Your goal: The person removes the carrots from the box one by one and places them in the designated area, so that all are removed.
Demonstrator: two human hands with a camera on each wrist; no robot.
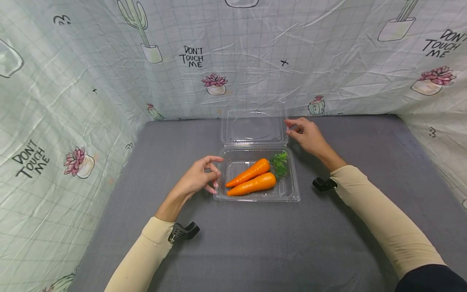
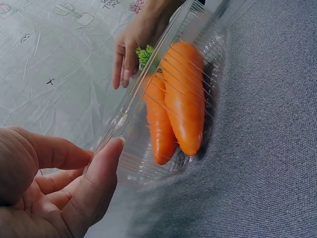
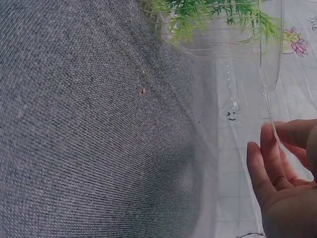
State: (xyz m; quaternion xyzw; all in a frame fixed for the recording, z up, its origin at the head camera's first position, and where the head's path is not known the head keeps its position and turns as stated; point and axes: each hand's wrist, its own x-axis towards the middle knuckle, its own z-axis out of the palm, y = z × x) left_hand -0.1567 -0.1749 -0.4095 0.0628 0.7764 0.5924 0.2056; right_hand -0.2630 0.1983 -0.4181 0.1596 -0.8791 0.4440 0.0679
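A clear plastic clamshell box (image 1: 257,200) lies on the table with its lid (image 1: 255,126) swung back toward the curtain. Inside the base are two orange carrots, an upper one (image 1: 251,171) and a lower one (image 1: 254,185), side by side with their tips to the left. Feathery green tops (image 1: 280,164) fill the right end. My left hand (image 1: 198,176) pinches the base's left rim between thumb and fingers, as the left wrist view shows. At the lid's right edge, my right hand (image 1: 308,137) pinches the thin plastic between thumb and fingertips.
Grey cloth covers the table (image 1: 255,247). A white curtain (image 1: 251,52) printed with cacti and lettering hangs behind and at both sides, close behind the raised lid. Each wrist wears a black band, one on the left (image 1: 186,231) and one on the right (image 1: 324,184).
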